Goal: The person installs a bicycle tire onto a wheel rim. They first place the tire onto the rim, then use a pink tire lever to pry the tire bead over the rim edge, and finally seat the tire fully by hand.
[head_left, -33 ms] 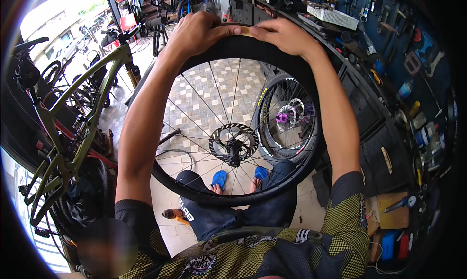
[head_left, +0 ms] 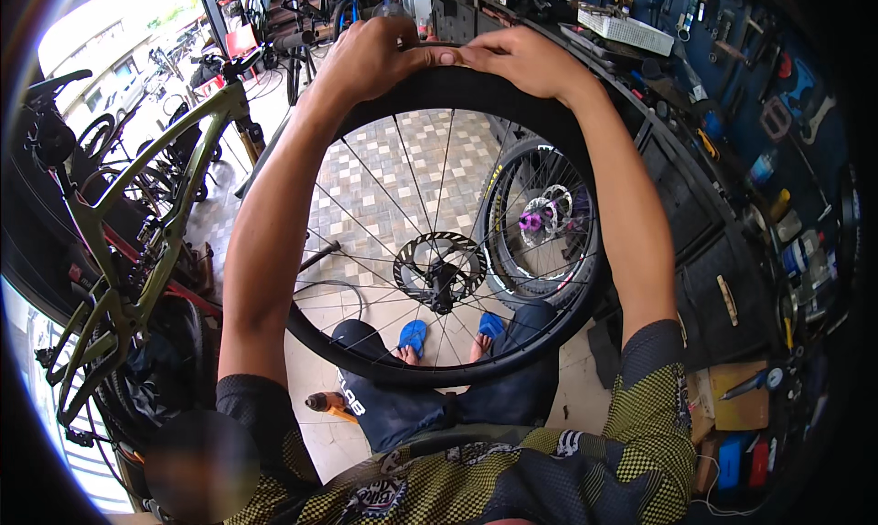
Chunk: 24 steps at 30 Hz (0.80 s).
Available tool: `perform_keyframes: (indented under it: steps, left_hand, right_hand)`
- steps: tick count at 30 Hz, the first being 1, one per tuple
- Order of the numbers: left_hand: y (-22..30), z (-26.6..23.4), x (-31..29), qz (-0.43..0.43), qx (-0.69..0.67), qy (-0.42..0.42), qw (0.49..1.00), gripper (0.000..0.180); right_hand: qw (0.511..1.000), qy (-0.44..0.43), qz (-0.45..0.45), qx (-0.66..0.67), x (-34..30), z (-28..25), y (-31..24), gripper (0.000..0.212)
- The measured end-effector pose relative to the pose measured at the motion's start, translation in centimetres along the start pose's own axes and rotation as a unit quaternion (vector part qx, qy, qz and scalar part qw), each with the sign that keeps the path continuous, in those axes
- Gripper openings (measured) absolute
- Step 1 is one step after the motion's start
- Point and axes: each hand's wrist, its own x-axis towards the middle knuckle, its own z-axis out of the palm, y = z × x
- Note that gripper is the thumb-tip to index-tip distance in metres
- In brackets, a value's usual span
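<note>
A black deep-rimmed bicycle wheel [head_left: 446, 93] stands upright in front of me, its lower edge at my thighs. Thin spokes run to its hub [head_left: 443, 292], which carries a black disc rotor [head_left: 404, 283]. At the top of the rim, my left hand [head_left: 366, 60] is closed over the edge, thumb pointing right. My right hand [head_left: 526, 63] grips the same edge from the other side, thumb and fingers meeting the left thumb. Whatever lies directly under the touching thumbs is hidden.
Behind the wheel, another wheel with a purple hub [head_left: 530, 222] stands at right. An olive bike frame [head_left: 186, 196] is at left. Dark cabinets [head_left: 681, 173] line the right side, with a white basket [head_left: 622, 33] on top. An orange-and-black object [head_left: 327, 402] lies near my leg.
My right hand has shifted slightly left, so its thumb meets my left thumb. The yellowish strip that showed between the thumbs is now covered. The wheel has barely moved.
</note>
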Motion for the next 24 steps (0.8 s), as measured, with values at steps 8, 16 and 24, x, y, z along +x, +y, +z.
perform_keyframes:
  steps: [8,16,24]
  left_hand:
    - [-0.2,-2.4,-2.1,-0.039,-0.01,-0.029,0.999,0.061]
    - [-0.7,-1.7,-9.2,-0.12,0.132,0.117,0.977,0.051]
    - [-1.0,-0.9,-8.9,-0.095,0.167,0.207,0.959,0.041]
  right_hand:
    - [0.996,0.017,0.033,-0.084,1.7,1.0,-1.7,0.053]
    - [0.994,-0.041,0.089,-0.055,3.3,0.7,-1.7,0.063]
    - [0.961,0.073,-0.107,-0.245,4.6,4.9,-6.9,0.05]
